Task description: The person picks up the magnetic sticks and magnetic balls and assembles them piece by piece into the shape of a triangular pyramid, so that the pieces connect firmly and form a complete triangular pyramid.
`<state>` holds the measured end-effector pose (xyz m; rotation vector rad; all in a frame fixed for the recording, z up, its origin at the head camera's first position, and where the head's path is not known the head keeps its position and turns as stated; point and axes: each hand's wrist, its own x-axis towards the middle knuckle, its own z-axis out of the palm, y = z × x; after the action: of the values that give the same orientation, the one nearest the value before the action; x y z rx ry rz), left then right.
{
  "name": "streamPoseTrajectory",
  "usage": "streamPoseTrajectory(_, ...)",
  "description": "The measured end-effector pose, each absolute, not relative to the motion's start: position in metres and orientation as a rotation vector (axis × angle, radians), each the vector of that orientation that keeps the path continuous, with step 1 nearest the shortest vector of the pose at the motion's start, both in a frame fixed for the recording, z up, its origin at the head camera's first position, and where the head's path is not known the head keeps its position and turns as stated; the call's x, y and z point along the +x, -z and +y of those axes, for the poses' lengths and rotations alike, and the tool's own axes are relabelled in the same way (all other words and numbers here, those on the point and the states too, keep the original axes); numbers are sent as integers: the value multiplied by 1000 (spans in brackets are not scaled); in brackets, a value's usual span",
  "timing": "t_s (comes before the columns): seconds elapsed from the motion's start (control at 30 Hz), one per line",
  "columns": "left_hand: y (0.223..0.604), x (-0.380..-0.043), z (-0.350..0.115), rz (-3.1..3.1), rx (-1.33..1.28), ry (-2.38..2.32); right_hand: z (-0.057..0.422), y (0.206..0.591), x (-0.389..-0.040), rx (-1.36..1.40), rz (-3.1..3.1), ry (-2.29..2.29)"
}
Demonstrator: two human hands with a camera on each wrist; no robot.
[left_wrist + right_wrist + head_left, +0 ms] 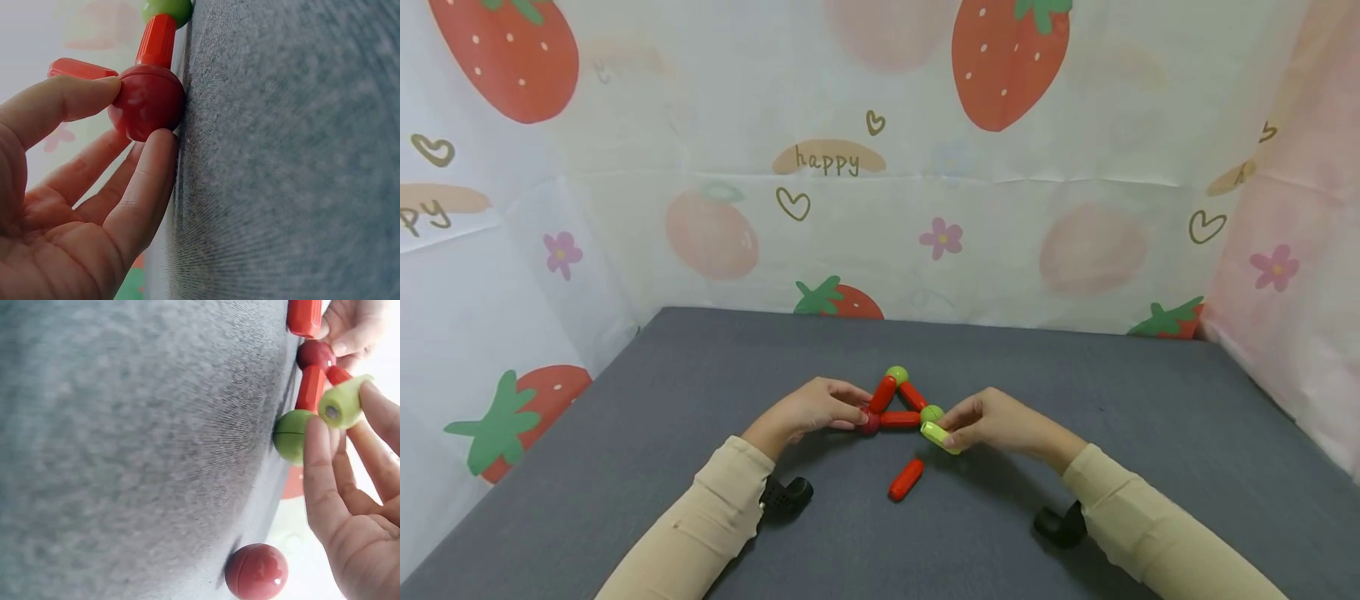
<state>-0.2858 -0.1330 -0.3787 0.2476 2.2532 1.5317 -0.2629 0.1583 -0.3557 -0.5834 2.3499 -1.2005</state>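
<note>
A triangle of red magnetic rods lies on the table, joined by a dark red ball and two green balls. With thumb and fingers, my left hand grips the dark red ball at the left corner. My right hand pinches a yellow-green magnetic rod beside the right green ball. The rod's near end, with a round grey metal spot, faces the right wrist camera. One loose red rod lies in front of the triangle.
Another red ball sits on the grey table, seen in the right wrist view. Black wrist straps with cameras hang under both sleeves. A printed strawberry curtain stands behind the table and at its sides.
</note>
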Motion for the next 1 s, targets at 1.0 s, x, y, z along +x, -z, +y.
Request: streamPoseTrajectory(1.0, 376, -286, -133, 2243, 237, -1529, 133, 356, -286, -405, 2525, 1455)
